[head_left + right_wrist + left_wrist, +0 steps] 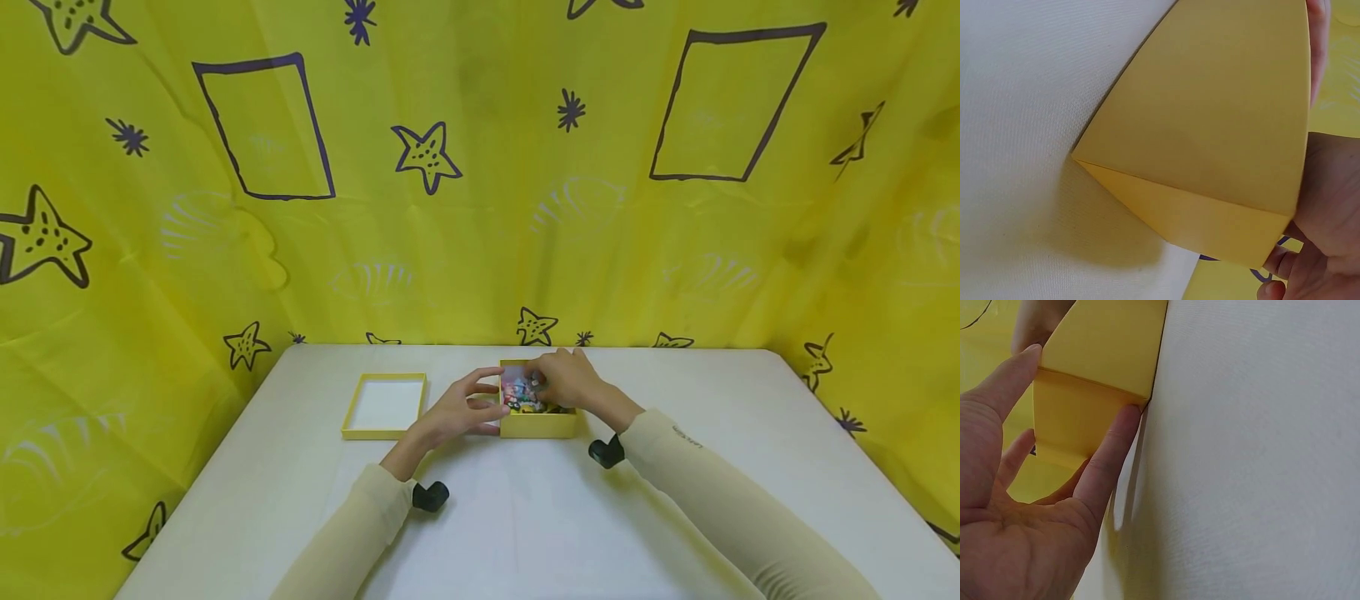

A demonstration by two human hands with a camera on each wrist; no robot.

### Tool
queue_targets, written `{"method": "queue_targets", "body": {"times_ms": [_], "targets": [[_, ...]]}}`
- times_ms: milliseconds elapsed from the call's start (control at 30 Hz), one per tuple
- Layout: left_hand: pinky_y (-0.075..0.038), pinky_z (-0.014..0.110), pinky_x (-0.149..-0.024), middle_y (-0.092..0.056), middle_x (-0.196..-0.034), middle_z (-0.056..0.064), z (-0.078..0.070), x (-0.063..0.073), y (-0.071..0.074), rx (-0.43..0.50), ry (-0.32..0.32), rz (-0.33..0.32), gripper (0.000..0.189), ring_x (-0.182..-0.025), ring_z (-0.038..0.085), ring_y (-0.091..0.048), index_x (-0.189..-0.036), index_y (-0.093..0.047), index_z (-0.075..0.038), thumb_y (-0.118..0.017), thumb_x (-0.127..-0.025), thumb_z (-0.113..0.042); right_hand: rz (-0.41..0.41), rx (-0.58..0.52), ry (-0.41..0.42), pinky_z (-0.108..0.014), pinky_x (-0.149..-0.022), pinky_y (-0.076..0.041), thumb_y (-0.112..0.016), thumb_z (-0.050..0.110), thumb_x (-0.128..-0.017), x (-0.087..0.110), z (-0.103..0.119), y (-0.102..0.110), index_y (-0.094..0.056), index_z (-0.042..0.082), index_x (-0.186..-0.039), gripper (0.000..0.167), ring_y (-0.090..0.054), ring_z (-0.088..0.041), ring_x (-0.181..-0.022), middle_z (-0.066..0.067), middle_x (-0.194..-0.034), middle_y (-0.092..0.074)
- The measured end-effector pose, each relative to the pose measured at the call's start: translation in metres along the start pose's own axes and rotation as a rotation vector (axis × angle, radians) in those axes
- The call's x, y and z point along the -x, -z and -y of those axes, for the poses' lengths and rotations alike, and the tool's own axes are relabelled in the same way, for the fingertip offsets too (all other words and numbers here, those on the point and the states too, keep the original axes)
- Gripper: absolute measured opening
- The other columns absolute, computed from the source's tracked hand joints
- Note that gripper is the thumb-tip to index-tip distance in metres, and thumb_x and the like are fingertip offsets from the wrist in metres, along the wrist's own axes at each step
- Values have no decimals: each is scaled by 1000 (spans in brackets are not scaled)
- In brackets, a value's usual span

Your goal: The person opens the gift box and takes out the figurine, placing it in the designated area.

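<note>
On the table stands a yellow box (537,427) without its lid, holding several small colourful pieces (519,395) of unclear kind. My left hand (459,408) steadies the box from its left side. In the left wrist view, the thumb (1022,365) touches the top edge at the front corner and the other fingers lie extended against the left wall. My right hand (567,379) reaches over the box's right rim, fingers down among the pieces. Its fingertips are largely hidden, so I cannot tell whether they pinch a piece.
A shallow yellow lid (384,434) with a white inside lies left of the box, close to my left hand. The white table (480,533) ends at the back against a yellow curtain (480,233) with starfish drawings.
</note>
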State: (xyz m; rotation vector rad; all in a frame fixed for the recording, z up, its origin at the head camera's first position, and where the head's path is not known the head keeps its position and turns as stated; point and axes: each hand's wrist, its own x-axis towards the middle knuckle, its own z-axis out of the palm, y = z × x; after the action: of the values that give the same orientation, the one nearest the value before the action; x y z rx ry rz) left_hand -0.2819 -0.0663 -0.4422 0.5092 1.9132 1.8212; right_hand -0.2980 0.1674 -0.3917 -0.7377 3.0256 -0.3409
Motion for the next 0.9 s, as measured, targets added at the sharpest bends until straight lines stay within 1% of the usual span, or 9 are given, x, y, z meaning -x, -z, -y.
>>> {"method": "queue_targets", "body": {"times_ms": [200, 400, 500, 567, 667, 733, 800, 900], "targets": [[-62, 46, -85, -45, -149, 22, -1, -1, -1, -4, 5, -4, 73, -117, 29, -64, -157, -39, -18, -76, -94, -9, -1, 8, 5, -40, -74, -36, -84, 19, -87, 1, -1, 1, -75, 12, -120, 35, -61, -21, -86, -1, -96, -73], [-62, 46, -85, -44, -149, 24, -1, -1, -1, -14, 4, -4, 74, -118, 31, -64, -158, -38, -17, -76, -94, -8, -15, 2, 33, -40, -73, -36, -84, 18, -87, 3, -3, 2, -75, 11, -120, 35, -63, -22, -88, 0, -95, -73], [-62, 46, -85, -44, -149, 23, -1, 0, -1, -22, 6, -7, 74, -118, 31, -64, -158, -39, -17, -76, -94, -9, -24, -10, 44, -44, -77, -40, -84, 19, -87, 5, -2, 5, -73, 11, -119, 34, -65, -23, -90, -1, -96, -73], [-62, 45, -85, -44, -149, 23, -1, 0, -1, -24, 10, -9, 75, -118, 31, -64, -158, -38, -18, -76, -94, -9, -33, -24, 52, -49, -82, -43, -83, 19, -88, 7, -2, 6, -73, 10, -118, 33, -66, -24, -93, -2, -97, -74], [-62, 46, -85, -44, -149, 24, -1, 1, 0, -23, 4, -7, 76, -118, 31, -64, -158, -37, -16, -76, -94, -9, -52, -44, 69, -56, -89, -47, -83, 17, -87, 8, -2, 10, -72, 9, -116, 32, -69, -27, -97, -4, -99, -75], [-62, 46, -85, -44, -149, 24, -1, 1, 0, -22, 2, -6, 76, -119, 32, -64, -159, -37, -15, -76, -94, -9, -62, -55, 77, -59, -92, -49, -83, 14, -87, 9, -2, 12, -72, 7, -116, 32, -70, -30, -98, -6, -99, -76], [-62, 46, -85, -45, -148, 25, -1, 1, 0, -24, -2, -3, 76, -119, 32, -64, -159, -37, -15, -76, -94, -9, -66, -71, 76, -58, -91, -53, -82, 12, -87, 9, -2, 15, -72, 6, -116, 32, -71, -33, -98, -8, -99, -76], [-62, 46, -85, -45, -148, 25, -1, 1, 0, -26, -8, -1, 76, -119, 32, -64, -159, -36, -15, -76, -94, -9, -64, -108, 56, -52, -88, -57, -81, 10, -87, 10, -3, 20, -71, 7, -118, 33, -71, -35, -99, -9, -101, -76]]}}
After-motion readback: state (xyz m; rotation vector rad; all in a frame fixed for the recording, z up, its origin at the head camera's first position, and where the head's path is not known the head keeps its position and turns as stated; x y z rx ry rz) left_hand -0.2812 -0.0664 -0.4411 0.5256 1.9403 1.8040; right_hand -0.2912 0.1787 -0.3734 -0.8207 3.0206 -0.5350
